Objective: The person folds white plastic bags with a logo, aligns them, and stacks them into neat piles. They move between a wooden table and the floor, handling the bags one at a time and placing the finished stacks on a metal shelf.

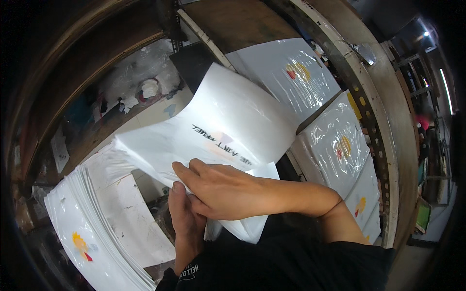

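A bent bundle of glossy white sheets (242,111), with dark handwriting and a faint print showing on its face, is held up in front of me. My right hand (228,191) is closed over the near edge, its fingers curled and its forearm crossing in from the right. Just below and left of it, my left hand (184,216) grips the same bundle, thumb upward, partly covered by the right. The bundle's left edge fans out into several layers. More white sheet ends hang beneath my right wrist.
A tall stack of white sheets (73,208) with a yellow and red print stands at lower left. Plastic-wrapped sheet stacks (335,145) with similar prints lie on the right, beside a perforated metal upright (371,126). Crumpled clear plastic (141,68) fills the shelf at upper left.
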Available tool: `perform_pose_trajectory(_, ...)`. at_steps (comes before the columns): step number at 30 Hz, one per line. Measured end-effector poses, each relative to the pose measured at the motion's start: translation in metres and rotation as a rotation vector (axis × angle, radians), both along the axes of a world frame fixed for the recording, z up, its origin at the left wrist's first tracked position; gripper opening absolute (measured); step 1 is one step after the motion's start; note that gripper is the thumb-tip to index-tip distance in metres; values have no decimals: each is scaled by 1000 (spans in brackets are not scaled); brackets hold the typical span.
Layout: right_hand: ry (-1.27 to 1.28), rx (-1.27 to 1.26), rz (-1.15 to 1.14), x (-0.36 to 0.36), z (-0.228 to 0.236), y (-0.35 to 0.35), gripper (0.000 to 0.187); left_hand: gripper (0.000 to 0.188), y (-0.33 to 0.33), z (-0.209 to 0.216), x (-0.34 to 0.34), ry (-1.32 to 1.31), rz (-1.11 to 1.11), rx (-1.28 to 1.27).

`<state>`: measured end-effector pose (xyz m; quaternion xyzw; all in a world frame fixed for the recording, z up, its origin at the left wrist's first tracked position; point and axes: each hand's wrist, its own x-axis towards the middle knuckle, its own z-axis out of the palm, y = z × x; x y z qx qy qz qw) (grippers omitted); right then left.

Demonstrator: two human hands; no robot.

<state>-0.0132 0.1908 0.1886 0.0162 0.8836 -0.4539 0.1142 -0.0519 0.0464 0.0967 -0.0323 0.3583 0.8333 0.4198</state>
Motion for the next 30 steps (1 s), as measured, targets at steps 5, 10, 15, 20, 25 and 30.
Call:
perform_pose_trajectory(5, 103, 70, -39, 4, -14, -19, 57, 51, 0, 7, -4, -72, 50, -34)
perform_pose_trajectory(10, 86, 194, -90, 5, -72, -21, 47, 40, 20, -33, -9, -254, 76, -67)
perform_pose_trajectory(15, 83, 352, -54, 18, -122, -38, 49, 35, 29, -69, -2, -439, 152, -266)
perform_pose_trajectory(20, -188, 301, 186, 15, -120, -19, 44, 29, 29, -100, -5, -504, 205, -346)
perform_pose_trajectory(25, -16, -50, 88, 13, -96, 80, 25, 19, 22, -156, -12, -412, 157, -406)
perform_pose_trajectory(30, 100, 23, -829, 66, -134, 340, 30, 20, 32, -172, -12, -372, 152, -505)
